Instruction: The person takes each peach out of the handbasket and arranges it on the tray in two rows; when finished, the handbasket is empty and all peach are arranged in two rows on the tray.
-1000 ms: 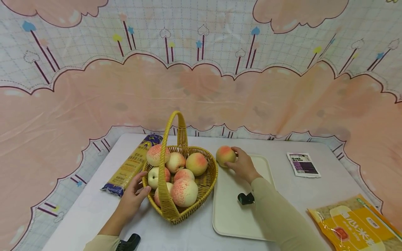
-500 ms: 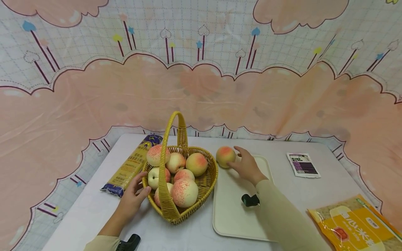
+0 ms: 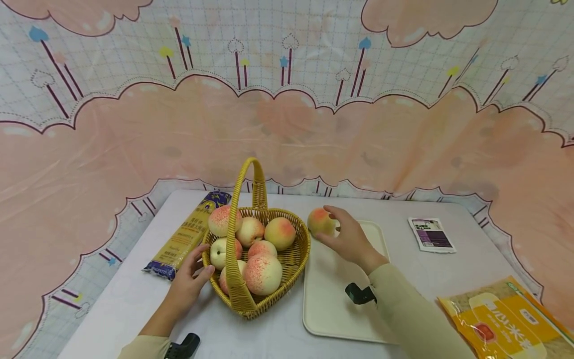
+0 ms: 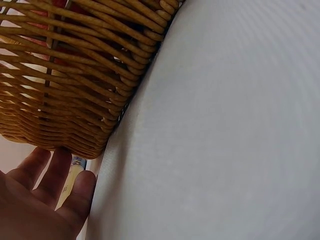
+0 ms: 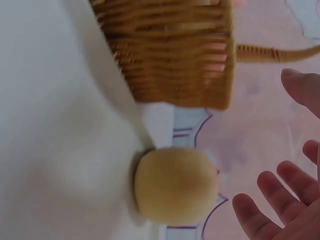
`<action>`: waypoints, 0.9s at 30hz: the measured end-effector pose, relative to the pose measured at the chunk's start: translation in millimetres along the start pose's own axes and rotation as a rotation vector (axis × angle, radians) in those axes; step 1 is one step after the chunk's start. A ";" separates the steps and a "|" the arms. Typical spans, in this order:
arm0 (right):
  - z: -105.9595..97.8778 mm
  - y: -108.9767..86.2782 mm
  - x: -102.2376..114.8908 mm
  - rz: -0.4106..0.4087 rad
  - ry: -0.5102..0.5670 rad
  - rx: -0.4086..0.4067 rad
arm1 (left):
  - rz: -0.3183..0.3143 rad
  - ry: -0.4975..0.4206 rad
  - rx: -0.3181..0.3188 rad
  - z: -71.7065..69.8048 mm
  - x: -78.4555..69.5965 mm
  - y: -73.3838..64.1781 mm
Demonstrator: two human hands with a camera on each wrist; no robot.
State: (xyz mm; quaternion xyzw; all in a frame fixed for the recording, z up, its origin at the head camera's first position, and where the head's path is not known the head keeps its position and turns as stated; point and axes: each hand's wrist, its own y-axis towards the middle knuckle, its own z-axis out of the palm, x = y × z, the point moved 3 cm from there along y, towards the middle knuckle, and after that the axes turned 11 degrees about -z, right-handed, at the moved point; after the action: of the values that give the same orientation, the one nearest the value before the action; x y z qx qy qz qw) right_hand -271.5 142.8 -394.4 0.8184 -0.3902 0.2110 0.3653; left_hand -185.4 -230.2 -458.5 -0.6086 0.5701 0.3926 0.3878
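Note:
A heart-shaped wicker basket with a tall arched handle holds several peaches. My left hand rests its fingertips against the basket's left side; in the left wrist view they meet the weave, with the thumb standing apart from it. One lone peach lies at the far left corner of the cream tray. Right beside it my right hand hovers with fingers spread, partly covering the peach in the head view. The right wrist view shows a gap between that hand and the peach.
Left of the basket, partly behind it, lies a long spaghetti packet. A small white and purple sachet is at the back right. A yellow bag of grain lies at the front right. A patterned cloth hangs behind the table.
My right hand has let go of the lone peach, its fingers spreading and lifting slightly away. The peach stays on the tray's corner. My left hand remains at the basket.

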 end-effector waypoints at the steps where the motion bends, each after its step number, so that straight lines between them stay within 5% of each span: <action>1: 1.5 -0.4 4.3 -0.019 0.005 0.007 | 0.001 0.000 0.000 0.0 -0.1 -0.1; 19: 37.0 -5.6 66.8 -0.298 0.046 0.207 | -0.001 -0.012 0.005 0.4 -1.5 -1.4; 27: 54.2 -5.4 79.3 -0.291 0.049 0.300 | 0.003 -0.004 0.001 0.4 -0.8 -1.2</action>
State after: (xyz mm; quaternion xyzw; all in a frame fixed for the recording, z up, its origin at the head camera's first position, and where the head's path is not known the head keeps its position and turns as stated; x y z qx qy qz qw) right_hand -215.9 65.3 -381.7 0.9059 -0.2232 0.2316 0.2756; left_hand -184.3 -229.5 -457.9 -0.6068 0.5704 0.3943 0.3886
